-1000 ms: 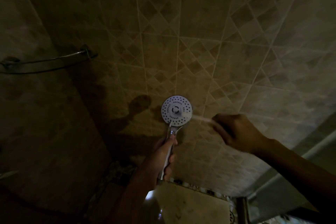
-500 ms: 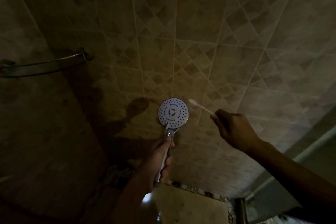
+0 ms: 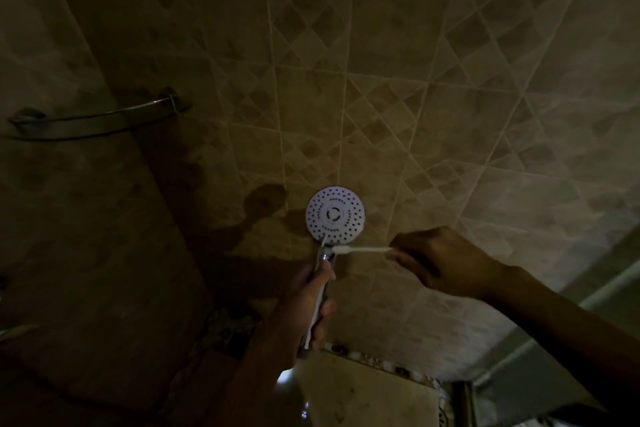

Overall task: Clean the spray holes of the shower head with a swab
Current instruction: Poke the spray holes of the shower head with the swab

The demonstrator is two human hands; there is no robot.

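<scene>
your left grip (image 3: 304,308) is wrapped round the chrome handle (image 3: 320,291) of the shower head (image 3: 335,215). it holds the head upright in front of the tiled wall (image 3: 415,80), near the middle of the view, with the white spray face turned toward you. your right grip (image 3: 440,260) pinches the far end of the cotton swab (image 3: 362,249) between its fingertips. the swab lies nearly level and reaches left toward the head.

the swab's tip sits at the bottom edge of the spray face, right where the face meets the neck of the handle. it seems to touch there, but the dim light does not show whether it is in a hole or just on the rim.

so you look to be in the middle of the cleaning, working at the lowest part of the face. nothing shows which holes are already done: the rings of holes and the centre look alike, and no dirt or residue can be made out. as a judgement, most of the outer ring, the inner rings and the centre may be left to go over. a curved metal rail (image 3: 104,114) hangs on the wall to the far left, well apart from the work.
</scene>
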